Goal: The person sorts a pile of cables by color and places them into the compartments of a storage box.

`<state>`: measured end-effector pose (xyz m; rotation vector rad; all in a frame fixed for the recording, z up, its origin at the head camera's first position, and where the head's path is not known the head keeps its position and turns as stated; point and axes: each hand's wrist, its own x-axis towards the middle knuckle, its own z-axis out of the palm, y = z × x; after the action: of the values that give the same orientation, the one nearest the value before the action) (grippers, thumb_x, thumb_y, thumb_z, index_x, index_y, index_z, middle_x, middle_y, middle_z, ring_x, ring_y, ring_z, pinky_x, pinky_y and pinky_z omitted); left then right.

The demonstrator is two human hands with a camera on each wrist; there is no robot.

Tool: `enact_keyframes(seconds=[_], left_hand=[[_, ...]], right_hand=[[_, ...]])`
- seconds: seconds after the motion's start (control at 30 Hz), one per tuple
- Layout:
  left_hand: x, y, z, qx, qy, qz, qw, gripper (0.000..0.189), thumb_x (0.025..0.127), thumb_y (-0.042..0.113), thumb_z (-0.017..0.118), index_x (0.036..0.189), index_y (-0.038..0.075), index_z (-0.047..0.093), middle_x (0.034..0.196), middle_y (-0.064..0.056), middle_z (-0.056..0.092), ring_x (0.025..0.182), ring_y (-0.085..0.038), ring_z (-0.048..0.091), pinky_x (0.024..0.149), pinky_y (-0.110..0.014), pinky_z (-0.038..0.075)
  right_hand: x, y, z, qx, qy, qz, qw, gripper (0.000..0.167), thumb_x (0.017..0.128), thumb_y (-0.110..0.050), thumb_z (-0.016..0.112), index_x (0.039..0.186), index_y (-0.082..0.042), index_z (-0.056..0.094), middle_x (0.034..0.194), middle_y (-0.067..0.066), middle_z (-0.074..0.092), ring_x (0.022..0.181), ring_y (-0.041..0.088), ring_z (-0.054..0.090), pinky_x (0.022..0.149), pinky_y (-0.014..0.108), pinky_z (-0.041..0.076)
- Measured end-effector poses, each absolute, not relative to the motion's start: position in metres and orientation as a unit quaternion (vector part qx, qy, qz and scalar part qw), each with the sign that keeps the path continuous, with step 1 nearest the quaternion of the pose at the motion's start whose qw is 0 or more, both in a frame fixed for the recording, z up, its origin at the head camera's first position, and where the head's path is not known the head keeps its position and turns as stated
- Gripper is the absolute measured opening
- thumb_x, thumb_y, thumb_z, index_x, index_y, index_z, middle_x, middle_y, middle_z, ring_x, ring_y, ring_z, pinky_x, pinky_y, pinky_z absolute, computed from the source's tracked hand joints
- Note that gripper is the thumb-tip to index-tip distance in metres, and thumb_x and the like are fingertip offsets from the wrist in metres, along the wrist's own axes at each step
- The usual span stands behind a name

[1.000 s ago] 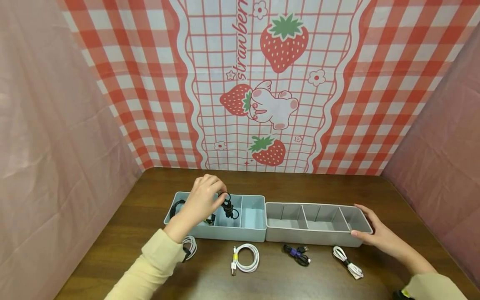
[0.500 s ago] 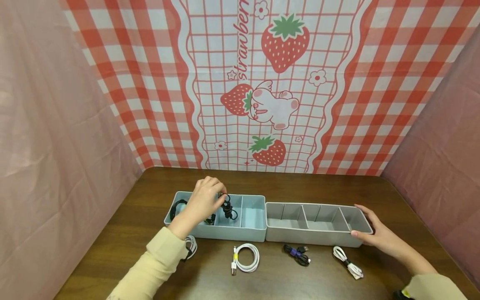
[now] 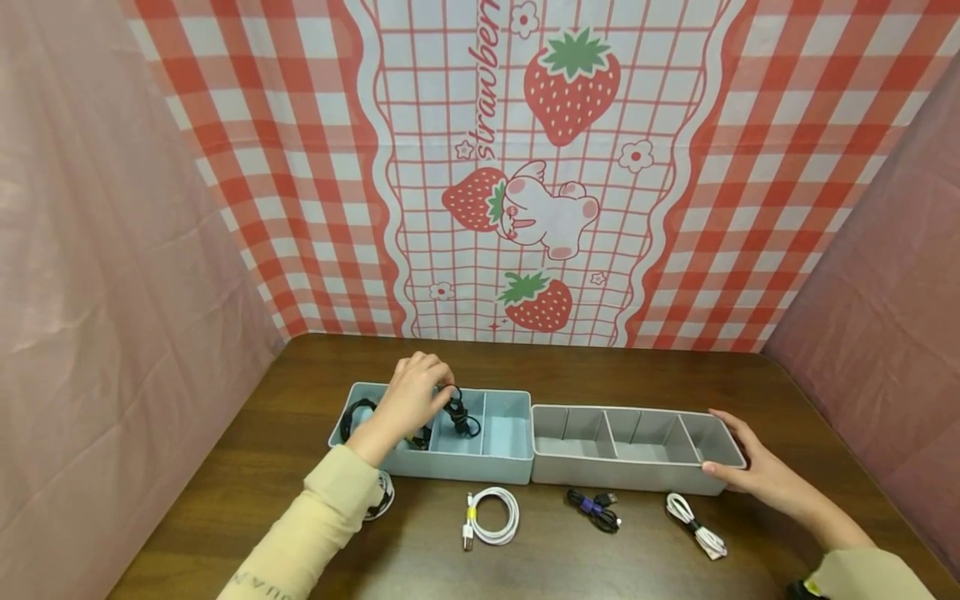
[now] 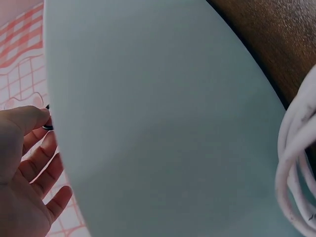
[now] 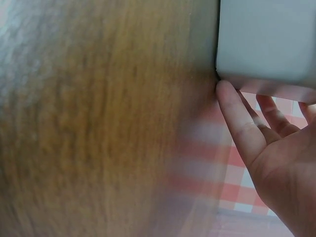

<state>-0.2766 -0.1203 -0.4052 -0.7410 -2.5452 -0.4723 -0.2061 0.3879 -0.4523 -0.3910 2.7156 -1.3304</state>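
Between thumb and fingers, my left hand (image 3: 414, 392) pinches a coiled black cable (image 3: 458, 419), which hangs into a compartment of the light blue divided box (image 3: 480, 469). Another black cable (image 3: 348, 419) lies at that box's left end, and dark plugs (image 3: 420, 440) show beside my wrist. In the left wrist view the box wall (image 4: 158, 108) covers most of the cable. Against its right end stands a grey divided box (image 3: 622, 475). My right hand (image 3: 761, 473) holds the grey box's far right end, thumb at the front corner and fingers at the back.
Along the front lie a white cable with a yellow tie (image 3: 508, 521), a black cable with a purple tie (image 3: 592, 508) and a white cable with a black tie (image 3: 697, 527). Another white cable (image 3: 387, 493) is partly behind my left sleeve. A checked cloth (image 3: 315, 167) hangs behind the table.
My left hand shifts very slightly to the right, and its forearm swings a little rightward, with the black cable still pinched. The right hand and both boxes stay put.
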Motion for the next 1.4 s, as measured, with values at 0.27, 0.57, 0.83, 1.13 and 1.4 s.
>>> enact_keyframes(seconds=[0.27, 0.57, 0.83, 1.13, 1.4], left_hand=[[-0.285, -0.123, -0.41, -0.252, -0.929, -0.174, 0.209, 0.006, 0.086, 0.019, 0.069, 0.083, 0.016, 0.063, 0.086, 0.003, 0.059, 0.088, -0.019, 0.051, 0.085, -0.044, 0.039], [-0.287, -0.126, -0.414, -0.245, -0.934, -0.162, 0.204, 0.007, 0.085, 0.02, 0.07, 0.085, 0.017, 0.064, 0.084, 0.004, 0.059, 0.087, -0.018, 0.051, 0.082, -0.042, 0.039], [-0.282, -0.127, -0.411, -0.245, -0.934, -0.16, 0.205, 0.008, 0.084, 0.02, 0.071, 0.089, 0.016, 0.065, 0.087, 0.003, 0.06, 0.088, -0.019, 0.051, 0.082, -0.042, 0.038], [-0.276, -0.125, -0.405, -0.248, -0.934, -0.16, 0.201, 0.015, 0.083, 0.018, 0.071, 0.097, 0.015, 0.067, 0.095, 0.0, 0.061, 0.092, -0.02, 0.052, 0.085, -0.044, 0.039], [-0.265, -0.122, -0.397, -0.262, -0.93, -0.164, 0.199, 0.02, 0.082, 0.019, 0.073, 0.1, 0.014, 0.067, 0.101, -0.001, 0.061, 0.097, -0.022, 0.053, 0.087, -0.046, 0.039]], right_hand=[[-0.206, 0.388, -0.453, -0.125, 0.89, -0.436, 0.047, 0.081, 0.091, -0.013, 0.06, 0.15, -0.012, 0.004, 0.134, 0.032, 0.025, 0.095, -0.001, 0.046, 0.062, 0.036, 0.052], [-0.206, 0.388, -0.453, -0.124, 0.887, -0.442, 0.051, 0.082, 0.091, -0.013, 0.06, 0.15, -0.012, 0.003, 0.136, 0.032, 0.024, 0.095, -0.001, 0.045, 0.063, 0.037, 0.052], [-0.207, 0.388, -0.453, -0.124, 0.886, -0.444, 0.054, 0.082, 0.092, -0.013, 0.06, 0.15, -0.011, 0.002, 0.136, 0.032, 0.023, 0.094, -0.003, 0.046, 0.063, 0.037, 0.052], [-0.207, 0.389, -0.453, -0.119, 0.887, -0.443, 0.058, 0.082, 0.092, -0.014, 0.06, 0.15, -0.011, 0.002, 0.136, 0.033, 0.022, 0.098, 0.007, 0.047, 0.064, 0.038, 0.053], [-0.208, 0.389, -0.454, -0.118, 0.888, -0.44, 0.056, 0.081, 0.092, -0.014, 0.06, 0.15, -0.011, 0.003, 0.135, 0.032, 0.024, 0.099, 0.01, 0.047, 0.064, 0.038, 0.053]])
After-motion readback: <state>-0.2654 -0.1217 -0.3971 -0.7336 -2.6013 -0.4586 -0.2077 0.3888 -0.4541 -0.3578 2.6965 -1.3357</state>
